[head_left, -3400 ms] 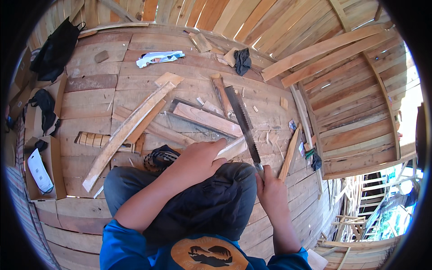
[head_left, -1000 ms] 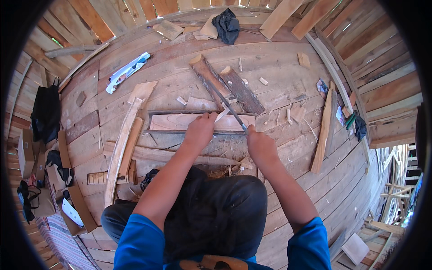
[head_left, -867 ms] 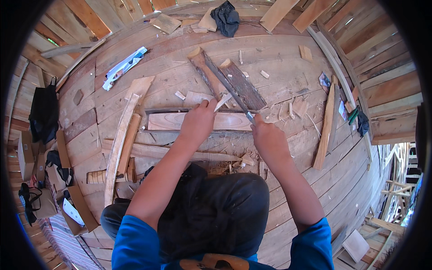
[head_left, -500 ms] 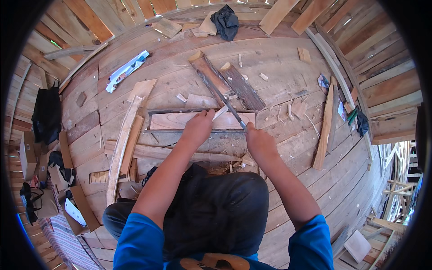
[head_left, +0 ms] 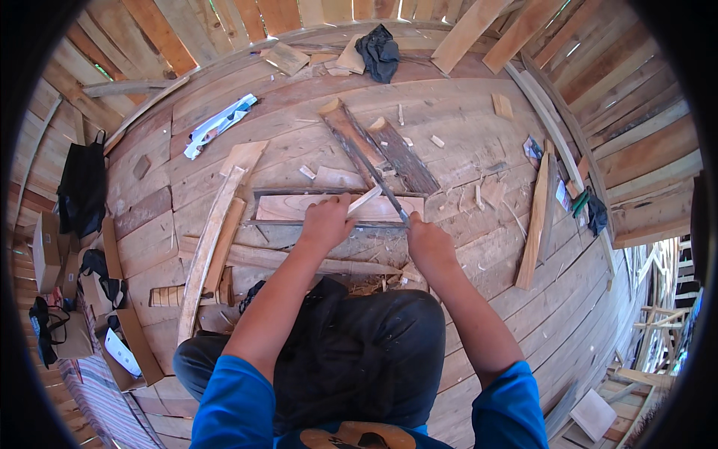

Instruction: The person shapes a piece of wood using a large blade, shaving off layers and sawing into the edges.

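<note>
In front of me, my left hand [head_left: 327, 220] is closed round a short pale strip of wood [head_left: 364, 200] above a flat board [head_left: 288, 206]. My right hand [head_left: 430, 243] grips a long-bladed knife [head_left: 387, 192], its dark narrow blade slanting away to the far left. A bright metal collar shows just ahead of my right fist, which hides the handle. The strip's far end meets the blade or lies very close to it. Dark-edged strips border the board beneath both hands.
Two bark-edged slabs [head_left: 404, 157] lie beyond the board, among shavings and chips. Long planks [head_left: 209, 251] rest at left, and another plank [head_left: 536, 224] at right. Open cardboard boxes [head_left: 138, 352] stand at far left. A black cloth [head_left: 378, 52] lies at the back.
The strip's end has shifted slightly right and down along the blade, nearer my right hand. My left hand sits a little lower and more to the left. Both grips are unchanged.
</note>
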Demonstrator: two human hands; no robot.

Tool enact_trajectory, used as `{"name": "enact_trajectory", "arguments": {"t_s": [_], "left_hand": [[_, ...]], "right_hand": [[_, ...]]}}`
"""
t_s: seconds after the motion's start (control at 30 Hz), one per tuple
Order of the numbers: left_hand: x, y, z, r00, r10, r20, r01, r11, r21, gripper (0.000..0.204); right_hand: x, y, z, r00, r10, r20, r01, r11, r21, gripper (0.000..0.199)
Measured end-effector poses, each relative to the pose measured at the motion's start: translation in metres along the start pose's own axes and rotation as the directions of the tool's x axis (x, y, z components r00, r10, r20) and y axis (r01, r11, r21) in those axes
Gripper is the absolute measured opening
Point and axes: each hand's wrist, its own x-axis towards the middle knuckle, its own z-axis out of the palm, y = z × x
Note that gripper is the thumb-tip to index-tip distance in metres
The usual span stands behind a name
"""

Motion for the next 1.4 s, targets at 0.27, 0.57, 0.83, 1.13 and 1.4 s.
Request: {"name": "enact_trajectory", "arguments": {"t_s": [0.27, 0.57, 0.83, 1.13, 1.4], "left_hand": [[-0.003, 0.002, -0.016, 0.981, 0.071, -0.183, -0.091, 0.990, -0.103, 0.034], [0.003, -0.002, 0.025, 0.996, 0.069, -0.048, -0.072, 0.995, -0.070, 0.035], [0.010, -0.006, -0.005, 0.978, 0.182, -0.100, -0.173, 0.981, 0.090, 0.032], [0.011, -0.002, 0.025, 0.993, 0.104, -0.060, -0.100, 0.993, 0.064, 0.029], [0.010, 0.007, 0.000, 0.961, 0.174, -0.216, -0.138, 0.975, 0.174, 0.022]], "right_hand": [[-0.018, -0.013, -0.039, 0.999, -0.002, -0.045, 0.001, 1.000, -0.016, 0.018], [-0.009, 0.009, 0.010, 0.999, -0.037, -0.032, 0.037, 0.999, 0.000, 0.025], [-0.010, -0.003, -0.027, 1.000, -0.016, -0.027, 0.015, 1.000, -0.024, 0.016], [-0.001, 0.012, -0.001, 1.000, -0.028, -0.009, 0.028, 0.999, 0.020, 0.016], [-0.013, 0.006, -0.021, 0.999, -0.025, -0.034, 0.023, 0.999, -0.047, 0.019]]}}
